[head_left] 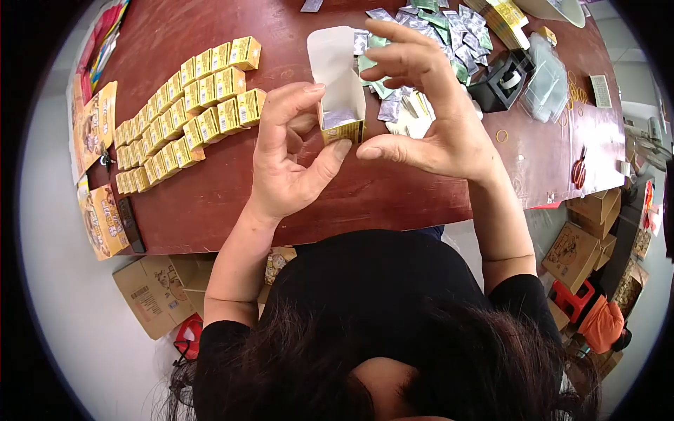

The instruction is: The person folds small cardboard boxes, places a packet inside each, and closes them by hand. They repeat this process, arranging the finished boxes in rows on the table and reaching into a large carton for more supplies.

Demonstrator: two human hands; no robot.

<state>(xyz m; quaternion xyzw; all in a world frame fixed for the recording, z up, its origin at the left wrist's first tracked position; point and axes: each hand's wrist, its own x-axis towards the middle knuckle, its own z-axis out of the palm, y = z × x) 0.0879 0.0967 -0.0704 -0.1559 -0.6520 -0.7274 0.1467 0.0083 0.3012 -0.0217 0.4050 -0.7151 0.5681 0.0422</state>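
Observation:
My left hand grips a small yellow carton by its lower side, thumb in front and fingers round the left. The carton's white lid flap stands up at the back, and a silvery packet shows inside. To the right, my right hand is apart from the carton, its fingers spread and curved and its thumb pointing at the carton's lower corner. Behind that hand lies a heap of silver and green sachets, with folded paper slips partly hidden below it.
Rows of closed yellow boxes stand on the red table at left. On the right are a black tape dispenser, clear plastic bags, rubber bands and scissors. Cardboard boxes sit on the floor; a person in orange is far right.

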